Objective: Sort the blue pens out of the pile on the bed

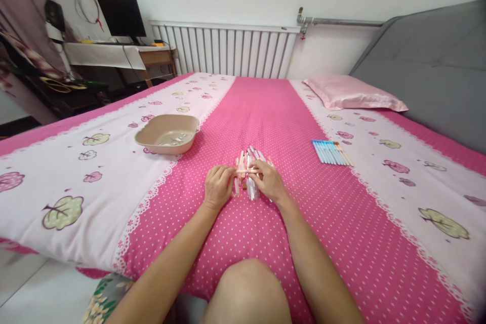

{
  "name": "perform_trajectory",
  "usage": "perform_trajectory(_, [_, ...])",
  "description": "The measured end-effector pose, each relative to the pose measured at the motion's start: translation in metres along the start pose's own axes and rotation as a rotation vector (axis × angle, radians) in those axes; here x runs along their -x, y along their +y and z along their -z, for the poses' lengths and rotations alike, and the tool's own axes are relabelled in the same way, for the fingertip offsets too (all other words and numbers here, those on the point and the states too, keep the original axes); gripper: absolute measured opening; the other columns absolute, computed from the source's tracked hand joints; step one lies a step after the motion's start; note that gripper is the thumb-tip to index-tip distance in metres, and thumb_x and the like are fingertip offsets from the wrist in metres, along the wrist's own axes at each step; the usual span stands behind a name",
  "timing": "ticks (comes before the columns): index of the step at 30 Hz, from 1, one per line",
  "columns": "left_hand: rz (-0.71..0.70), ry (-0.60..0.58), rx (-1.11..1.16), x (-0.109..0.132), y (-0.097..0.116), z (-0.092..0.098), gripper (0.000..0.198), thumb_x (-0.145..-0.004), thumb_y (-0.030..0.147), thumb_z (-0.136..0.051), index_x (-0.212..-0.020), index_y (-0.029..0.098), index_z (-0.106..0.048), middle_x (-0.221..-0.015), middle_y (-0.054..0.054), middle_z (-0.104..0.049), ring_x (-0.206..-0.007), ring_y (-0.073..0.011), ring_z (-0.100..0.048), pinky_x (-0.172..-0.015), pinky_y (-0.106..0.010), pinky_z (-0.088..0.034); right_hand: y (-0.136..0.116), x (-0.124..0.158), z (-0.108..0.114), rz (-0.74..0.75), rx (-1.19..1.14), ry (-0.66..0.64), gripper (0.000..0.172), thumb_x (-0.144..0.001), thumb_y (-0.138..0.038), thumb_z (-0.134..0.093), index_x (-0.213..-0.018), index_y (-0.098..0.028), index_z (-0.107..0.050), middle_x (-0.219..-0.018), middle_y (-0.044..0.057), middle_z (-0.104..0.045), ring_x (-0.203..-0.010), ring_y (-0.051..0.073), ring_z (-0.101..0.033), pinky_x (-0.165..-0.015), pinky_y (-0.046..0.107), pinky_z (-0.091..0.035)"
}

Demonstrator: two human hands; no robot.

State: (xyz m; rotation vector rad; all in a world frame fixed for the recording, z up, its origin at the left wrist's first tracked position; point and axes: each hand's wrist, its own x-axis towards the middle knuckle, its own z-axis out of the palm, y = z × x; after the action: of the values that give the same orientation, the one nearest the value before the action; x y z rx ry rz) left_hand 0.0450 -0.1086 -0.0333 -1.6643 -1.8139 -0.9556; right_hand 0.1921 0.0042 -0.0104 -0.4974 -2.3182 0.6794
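Note:
A light peach pen (245, 171) is held level between my two hands, above a loose pile of pens. My left hand (219, 186) pinches its left end. The fingers of my right hand (269, 180) are closed on its right end. Beneath and around them lie several pens (252, 190), pink, white and clear, on the pink dotted bedspread (261, 233). My fingers hide part of the pile. To the right, a neat row of pens (331, 153) lies side by side, mostly blue with a few orange ones.
A beige plastic basin (167, 134) stands left of the pile, with small clear pieces inside. A pink pillow (355, 92) lies at the back right by the grey headboard (429, 61). Beyond the bed are a white radiator (231, 50) and a desk with a monitor (122, 17).

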Motion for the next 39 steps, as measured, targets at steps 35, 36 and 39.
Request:
perform_trajectory(35, [0.001, 0.019, 0.002, -0.0004, -0.0001, -0.0002, 0.013, -0.085, 0.02, -0.047, -0.092, 0.018, -0.058, -0.088, -0.006, -0.064, -0.086, -0.0194, -0.054, -0.078, -0.034, -0.042, -0.0004, 0.0008, 0.0004, -0.02, 0.022, 0.036, 0.012, -0.082, -0.029, -0.054, -0.09, -0.022, -0.06, -0.086, 0.002, -0.064, -0.076, 0.017, -0.059, -0.065, 0.026, -0.042])
perform_trajectory(36, [0.002, 0.021, 0.003, -0.0005, -0.0001, -0.0002, 0.013, -0.085, 0.02, -0.047, -0.092, 0.018, -0.058, -0.088, -0.006, -0.064, -0.086, -0.0193, -0.054, -0.078, -0.034, -0.042, -0.0005, 0.0007, 0.0005, -0.021, 0.027, 0.035, 0.013, -0.082, -0.031, -0.054, -0.09, -0.022, -0.06, -0.086, 0.002, -0.064, -0.075, 0.017, -0.058, -0.065, 0.026, -0.042])
perform_trajectory(39, [0.003, 0.022, 0.004, -0.0004, -0.0001, -0.0005, 0.013, -0.085, 0.02, -0.047, -0.092, 0.019, -0.057, -0.089, -0.006, -0.064, -0.086, -0.0192, -0.054, -0.078, -0.034, -0.042, -0.0012, 0.0002, 0.0011, -0.02, 0.045, 0.027, 0.017, -0.084, -0.034, -0.052, -0.089, -0.022, -0.061, -0.083, 0.003, -0.064, -0.073, 0.016, -0.057, -0.064, 0.026, -0.04])
